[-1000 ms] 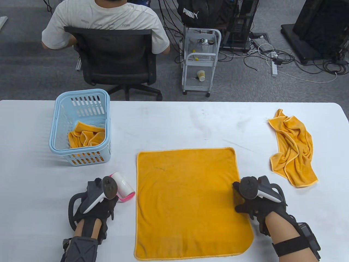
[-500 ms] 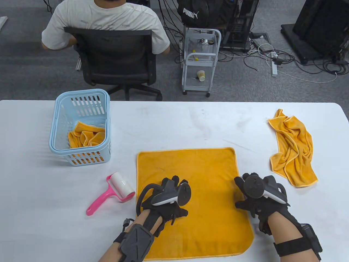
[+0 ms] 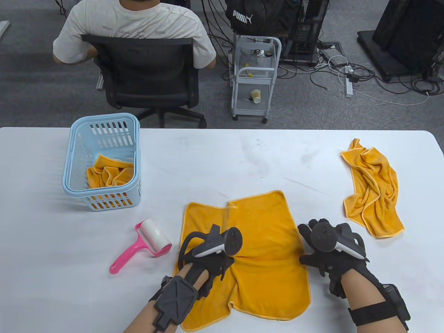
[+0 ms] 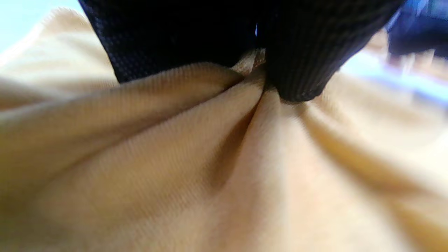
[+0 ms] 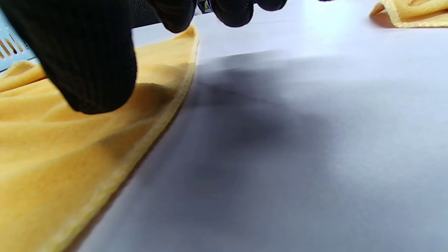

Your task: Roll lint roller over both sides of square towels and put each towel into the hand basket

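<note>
So the white table [image 3: 222, 159] takes up most of the view, and I'll place everything off the orange towel [image 3: 263, 229] lying bunched up near the front middle. Past the table, behind the towel, a person in a pale T-shirt [image 3: 135, 27] sits in a black office chair [image 3: 145, 69] with their back to us; there's small print across the shirt's shoulders but it's too tiny to read. Right of the chair is a white rolling cart [image 3: 255, 76], and above it a black bag [image 3: 256, 15] that clearly says PUMA.

Back-left of the towel sits the light blue hand basket [image 3: 104, 197], with a crumpled orange towel [image 3: 109, 175] inside it. A second crumpled towel [image 3: 373, 189] lies well off to the right.

The left hand [image 3: 208, 256] is planted on the towel's left-center, and the left wrist view shows its fingers [image 4: 297, 70] pinching a fold, with creases fanning out from the pinch. The right hand [image 3: 329, 249] sits at the towel's right edge, fingers spread and loose, thumb [image 5: 87, 63] just over the cloth, gripping nothing.

The pink-handled lint roller [image 3: 142, 246] lies on the table just left of the towel, nobody touching it.
</note>
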Demonstrator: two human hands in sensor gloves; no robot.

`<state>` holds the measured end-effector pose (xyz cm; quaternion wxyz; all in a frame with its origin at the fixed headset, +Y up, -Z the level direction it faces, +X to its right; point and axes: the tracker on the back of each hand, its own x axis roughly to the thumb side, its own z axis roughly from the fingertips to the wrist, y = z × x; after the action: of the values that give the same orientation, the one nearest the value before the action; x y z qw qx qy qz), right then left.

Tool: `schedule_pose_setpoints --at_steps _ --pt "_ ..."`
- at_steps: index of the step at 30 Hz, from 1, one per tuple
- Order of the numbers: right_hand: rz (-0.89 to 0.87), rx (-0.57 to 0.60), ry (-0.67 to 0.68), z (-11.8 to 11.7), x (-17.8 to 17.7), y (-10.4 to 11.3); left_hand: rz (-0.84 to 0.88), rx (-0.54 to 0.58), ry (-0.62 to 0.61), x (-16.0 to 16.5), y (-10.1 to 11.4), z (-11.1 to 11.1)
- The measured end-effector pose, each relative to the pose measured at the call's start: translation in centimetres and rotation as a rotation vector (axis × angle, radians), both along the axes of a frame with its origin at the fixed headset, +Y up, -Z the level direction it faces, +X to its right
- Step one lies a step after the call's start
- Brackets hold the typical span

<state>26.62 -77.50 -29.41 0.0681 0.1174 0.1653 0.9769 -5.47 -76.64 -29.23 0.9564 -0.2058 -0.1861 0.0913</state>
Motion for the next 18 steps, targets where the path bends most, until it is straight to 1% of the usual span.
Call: schedule_pose_setpoints --at_steps 3,4,5,6,7,8,11,12,13,14,15,16,18 --pt "-0.017 0.016 -0.019 0.0 0.3 0.2 0.163 0.054 0.096 -2.9 4.6 -0.9" --pt "-0.018 0.022 -0.026 0.0 0.5 0.2 0.212 0.096 0.136 -4.3 6.7 -1.3" --pt "-0.02 0.023 -0.03 0.0 0.5 0.2 0.243 0.129 0.164 -5.3 8.1 -1.5" --pt "-0.021 0.021 -0.031 0.0 0.6 0.2 0.282 0.172 0.209 -6.7 10.1 -1.9" --pt "-0.022 0.019 -0.033 -0.1 0.6 0.2 0.324 0.219 0.255 -8.4 12.4 -2.3" --pt "-0.021 0.017 -0.034 -0.1 0.7 0.1 0.354 0.257 0.293 -9.8 14.2 -2.6" --pt "-0.013 0.012 -0.033 -0.1 0.6 0.0 0.496 0.428 0.461 -15.3 20.8 -3.0" --pt "-0.013 0.012 -0.034 -0.1 0.6 0.0 0.505 0.465 0.489 -16.2 21.7 -2.9" --pt "-0.014 0.009 -0.034 -0.1 0.6 0.0 0.515 0.561 0.56 -18.2 23.9 -2.8" --pt "-0.015 0.008 -0.034 -0.1 0.5 0.0 0.511 0.606 0.592 -19.0 24.7 -2.7" --pt "-0.015 0.006 -0.033 -0.1 0.5 0.0 0.486 0.69 0.64 -20.4 25.9 -2.5" --pt "-0.015 0.007 -0.033 -0.1 0.5 0.0 0.449 0.758 0.685 -21.6 26.6 -2.5" --pt "-0.014 0.004 -0.03 -0.2 0.4 0.0 0.41 0.81 0.747 -23.2 26.5 -3.0"
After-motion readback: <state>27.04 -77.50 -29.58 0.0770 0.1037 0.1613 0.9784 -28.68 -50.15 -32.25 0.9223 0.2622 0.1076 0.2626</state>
